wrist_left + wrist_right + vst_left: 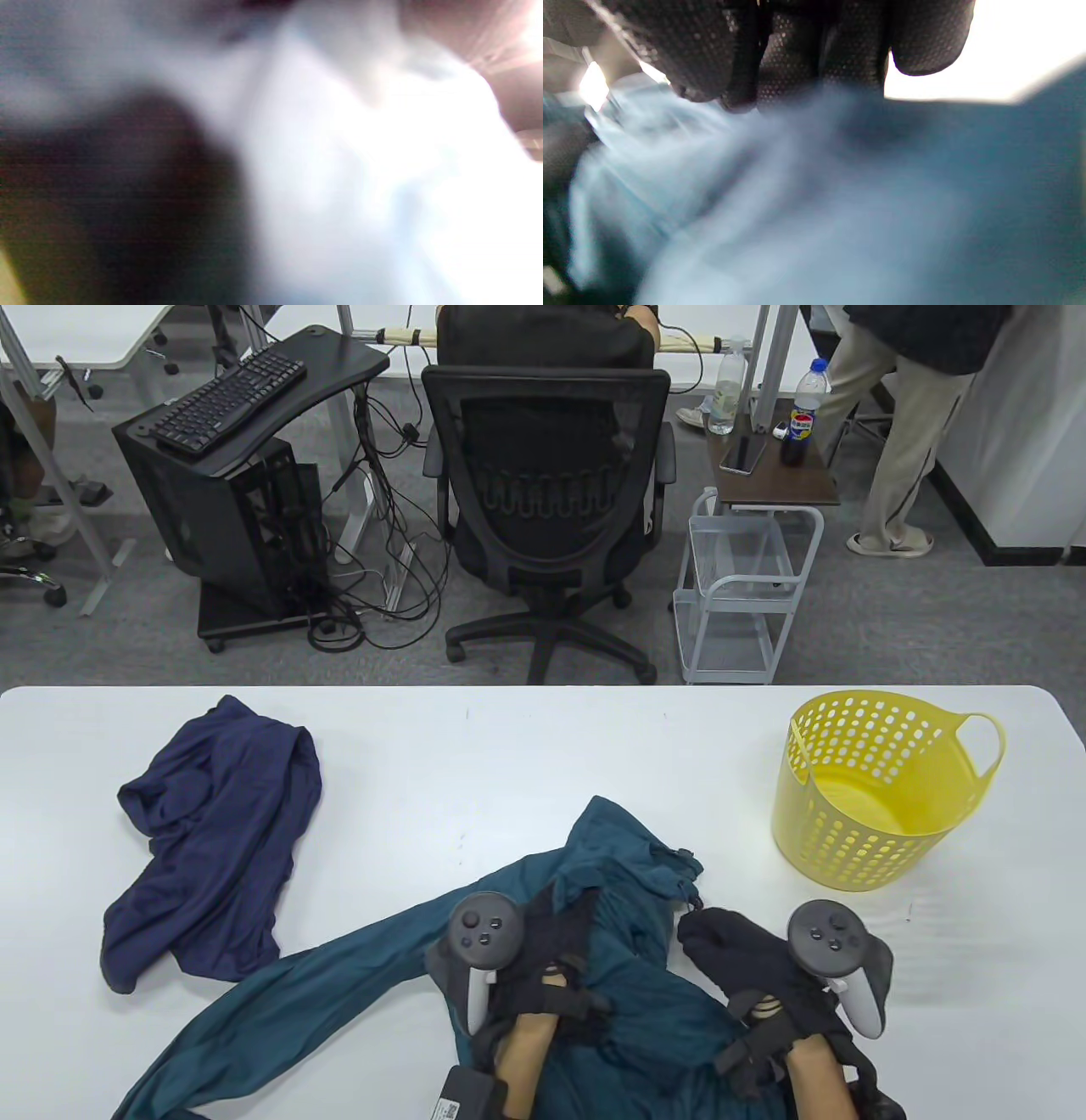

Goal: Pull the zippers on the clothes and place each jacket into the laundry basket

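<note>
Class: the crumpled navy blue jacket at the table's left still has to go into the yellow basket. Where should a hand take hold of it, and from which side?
Grip the crumpled navy blue jacket at its raised, bunched folds near the far end, coming from above; the fabric there stands up in ridges that fingers can close around, while the near end lies flatter.

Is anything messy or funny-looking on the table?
Nothing is broken or spilled. The navy jacket lies crumpled in a heap at the table's left, and the teal jacket sprawls off the front edge under both hands. The yellow laundry basket stands upright and empty. The left wrist view is only blur.
</note>
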Action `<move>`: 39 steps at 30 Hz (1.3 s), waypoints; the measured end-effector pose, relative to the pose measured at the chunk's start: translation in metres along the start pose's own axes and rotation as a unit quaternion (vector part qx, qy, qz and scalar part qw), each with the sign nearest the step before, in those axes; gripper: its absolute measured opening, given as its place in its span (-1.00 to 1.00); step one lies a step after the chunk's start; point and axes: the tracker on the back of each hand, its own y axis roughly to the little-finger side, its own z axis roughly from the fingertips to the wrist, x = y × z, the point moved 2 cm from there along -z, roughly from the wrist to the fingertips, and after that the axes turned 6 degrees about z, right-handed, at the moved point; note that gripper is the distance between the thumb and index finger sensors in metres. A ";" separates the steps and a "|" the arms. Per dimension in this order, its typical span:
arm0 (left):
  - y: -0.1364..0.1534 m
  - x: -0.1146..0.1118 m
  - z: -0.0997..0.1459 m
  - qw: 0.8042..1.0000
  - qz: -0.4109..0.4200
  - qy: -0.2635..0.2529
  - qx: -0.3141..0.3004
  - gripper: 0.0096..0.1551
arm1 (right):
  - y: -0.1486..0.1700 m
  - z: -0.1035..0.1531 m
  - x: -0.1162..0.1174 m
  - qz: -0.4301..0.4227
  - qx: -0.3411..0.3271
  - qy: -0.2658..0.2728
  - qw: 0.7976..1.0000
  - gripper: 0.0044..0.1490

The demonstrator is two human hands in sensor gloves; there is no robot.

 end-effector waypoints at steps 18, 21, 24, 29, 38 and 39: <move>0.037 -0.016 0.002 0.934 0.283 0.184 0.116 -0.39 | -0.028 -0.010 0.067 0.050 -0.079 -0.116 0.989 0.02; 0.036 -0.028 0.007 0.902 0.322 0.260 0.121 -0.33 | -0.025 -0.013 0.063 -0.007 -0.063 -0.079 0.995 -0.06; 0.031 -0.040 0.011 0.881 0.348 0.299 0.117 -0.29 | -0.027 -0.013 0.063 -0.058 -0.081 -0.087 0.991 0.07; 0.022 -0.053 0.019 0.858 0.371 0.343 0.095 -0.23 | -0.028 -0.012 0.061 -0.037 -0.067 -0.057 0.995 0.05; 0.027 -0.019 0.008 0.925 0.289 0.236 0.067 -0.17 | -0.003 -0.003 0.009 -0.164 -0.063 0.033 0.984 -0.54; 0.027 -0.016 0.008 0.933 0.274 0.226 0.065 -0.15 | 0.001 -0.002 0.003 -0.195 -0.072 0.035 0.978 -0.55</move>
